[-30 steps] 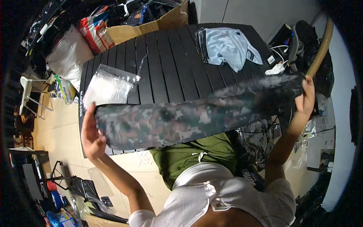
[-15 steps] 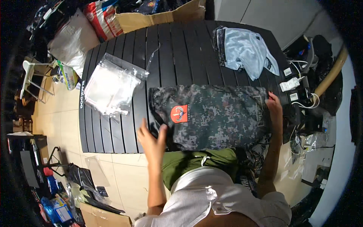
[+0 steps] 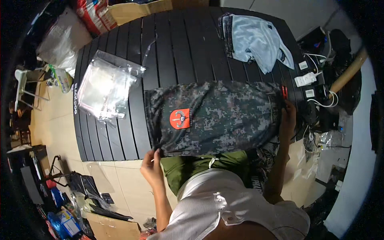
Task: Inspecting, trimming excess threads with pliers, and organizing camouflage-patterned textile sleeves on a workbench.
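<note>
A folded camouflage garment [image 3: 224,120] in dark green and grey lies across the near part of the black slatted table [image 3: 132,140], with an orange-red emblem [image 3: 180,119] near its left end. My left hand [image 3: 153,168] pinches its near left corner between thumb and fingers. Around its right edge my right hand [image 3: 288,120] is closed, its fingertips partly hidden in shadow and cloth. Just beyond that hand a small red striped bit [image 3: 284,91] shows at the edge.
Clear plastic bags [image 3: 106,86] lie in a pile on the table's left. A light blue folded garment [image 3: 258,42] rests at the far right. White plugs and cables [image 3: 306,80] sit along the right edge. A cardboard box [image 3: 140,11] stands behind the table.
My left hand has moved nearer and closed on the garment's near left corner. The garment's left end is straighter, and my right hand has come slightly nearer along its edge.
</note>
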